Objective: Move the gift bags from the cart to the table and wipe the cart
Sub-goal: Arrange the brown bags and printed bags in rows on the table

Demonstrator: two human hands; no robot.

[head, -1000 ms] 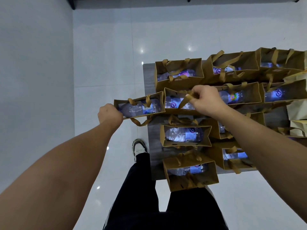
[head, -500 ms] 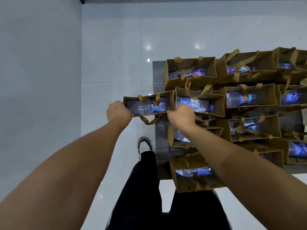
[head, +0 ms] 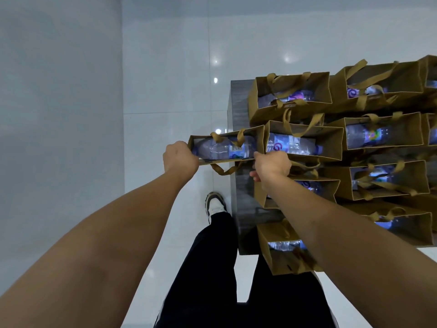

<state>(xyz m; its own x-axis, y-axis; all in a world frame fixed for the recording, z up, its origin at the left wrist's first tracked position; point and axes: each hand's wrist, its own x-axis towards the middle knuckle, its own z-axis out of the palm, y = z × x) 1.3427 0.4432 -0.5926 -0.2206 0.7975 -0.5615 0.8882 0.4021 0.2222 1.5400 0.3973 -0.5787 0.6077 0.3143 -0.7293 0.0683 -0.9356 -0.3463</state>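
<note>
A brown paper gift bag [head: 227,147] with a water bottle inside hangs over the left edge of the grey table [head: 239,102]. My left hand [head: 181,158] grips the bag's left end, out over the floor. At the bag's right end my right hand [head: 272,165] holds the near rim, just above the table edge. One handle loop dangles below the bag. Several more gift bags [head: 305,143] with bottles stand in rows on the table to the right.
Another bag [head: 283,252] sits at the table's near corner, half over the edge, close to my legs. My shoe [head: 215,204] stands on the glossy white tile floor beside the table. A plain grey wall runs along the left.
My right hand left the handle of a bag on the table and came down to the right end of the bag my left hand holds. That bag has stayed at the table's left edge.
</note>
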